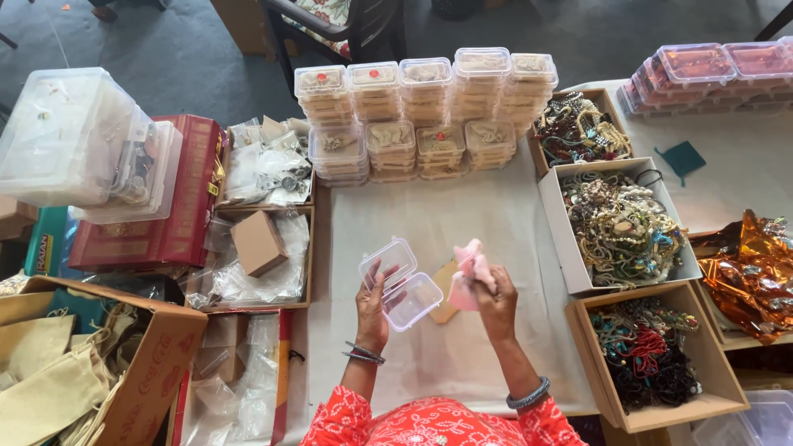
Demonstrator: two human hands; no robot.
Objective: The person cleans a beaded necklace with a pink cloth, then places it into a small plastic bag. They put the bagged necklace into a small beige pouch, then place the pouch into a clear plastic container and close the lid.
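Observation:
My left hand holds a small clear plastic box with its hinged lid swung open, above the white table cloth. My right hand pinches a pink piece of soft paper or cloth just right of the box. A small brown card lies on the cloth under the two hands. Both wrists wear bangles, and the sleeves are red with a white pattern.
Stacks of filled clear boxes line the far side. Open cardboard boxes of beaded jewellery stand at the right, pink-lidded containers farther back. Trays of plastic bags, a red box and cloth pouches fill the left.

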